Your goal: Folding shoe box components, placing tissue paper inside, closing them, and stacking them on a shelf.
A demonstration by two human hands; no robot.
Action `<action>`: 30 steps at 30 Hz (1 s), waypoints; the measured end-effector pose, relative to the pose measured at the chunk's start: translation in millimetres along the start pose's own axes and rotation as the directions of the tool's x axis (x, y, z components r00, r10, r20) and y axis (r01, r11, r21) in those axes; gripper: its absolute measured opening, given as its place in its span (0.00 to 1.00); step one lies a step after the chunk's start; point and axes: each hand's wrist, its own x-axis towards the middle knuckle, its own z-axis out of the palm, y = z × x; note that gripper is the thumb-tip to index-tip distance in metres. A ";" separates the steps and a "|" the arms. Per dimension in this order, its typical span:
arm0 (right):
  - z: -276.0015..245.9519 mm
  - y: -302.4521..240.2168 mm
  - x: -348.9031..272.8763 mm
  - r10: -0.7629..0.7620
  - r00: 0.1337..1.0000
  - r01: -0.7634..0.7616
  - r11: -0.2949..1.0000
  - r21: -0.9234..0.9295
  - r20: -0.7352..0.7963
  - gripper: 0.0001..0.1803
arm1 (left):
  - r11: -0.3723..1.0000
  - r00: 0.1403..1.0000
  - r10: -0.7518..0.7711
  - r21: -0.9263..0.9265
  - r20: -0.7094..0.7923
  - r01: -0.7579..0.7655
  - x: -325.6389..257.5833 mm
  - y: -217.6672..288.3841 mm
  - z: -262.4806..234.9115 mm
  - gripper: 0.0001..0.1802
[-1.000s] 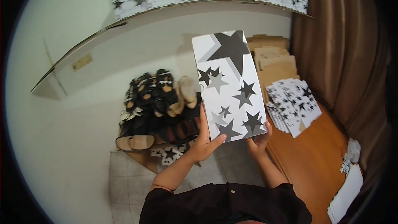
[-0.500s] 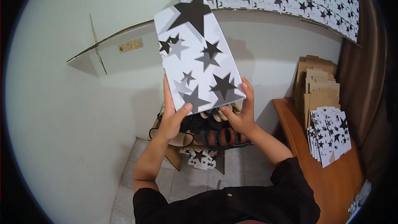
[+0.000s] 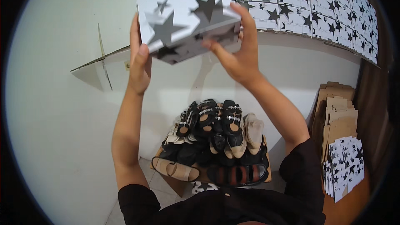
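Observation:
A white shoebox (image 3: pixel 175 12) printed with black and grey stars is raised in front of me, its top cut off by the upper edge of the head view. My left hand (image 3: pixel 140 64) grips its left side, thumb at the lower corner. On the right side, my right hand (image 3: pixel 243 54) holds it with fingers along the edge and thumb against the near end face. Both hands are closed on the box. Behind it, similar star-printed shoeboxes (image 3: pixel 291 12) stand stacked on a wall shelf (image 3: pixel 300 36).
Below, a small wooden table (image 3: pixel 175 185) bears piled black shoes (image 3: pixel 207 118), a beige sandal (image 3: pixel 177 169) and a brown-and-black sandal (image 3: pixel 237 175). At right, flattened cardboard (image 3: pixel 339 112) and folded star-printed sheets (image 3: pixel 346 166) lean on a wooden surface (image 3: pixel 354 204). Brown curtain (image 3: pixel 381 83) hangs beside the shelf.
Both hands have lifted the shoebox higher, toward the shelf, and it has tilted so its near end face shows. The view has shifted, revealing more of the shoes below.

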 end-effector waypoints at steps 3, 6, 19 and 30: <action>6.4 34.1 28.7 0.022 1.000 -0.022 1.000 0.009 -0.021 0.42 | 0.983 0.998 0.066 0.172 -0.013 -0.063 29.6 -34.3 -11.3 0.52; 8.7 57.7 63.7 -0.138 0.988 0.137 0.990 -0.024 -0.064 0.33 | 0.863 0.983 0.168 0.493 -0.068 -0.113 57.4 -52.4 -10.5 0.50; 21.0 128.9 120.8 -0.240 0.961 0.270 0.918 -0.289 0.137 0.45 | 0.846 0.952 0.253 0.517 -0.174 -0.130 133.8 -137.9 -16.8 0.38; 27.8 132.1 124.8 -0.079 0.972 0.189 0.827 -0.529 0.223 0.28 | 0.951 0.989 0.132 0.292 -0.067 -0.107 188.3 -157.9 -41.7 0.25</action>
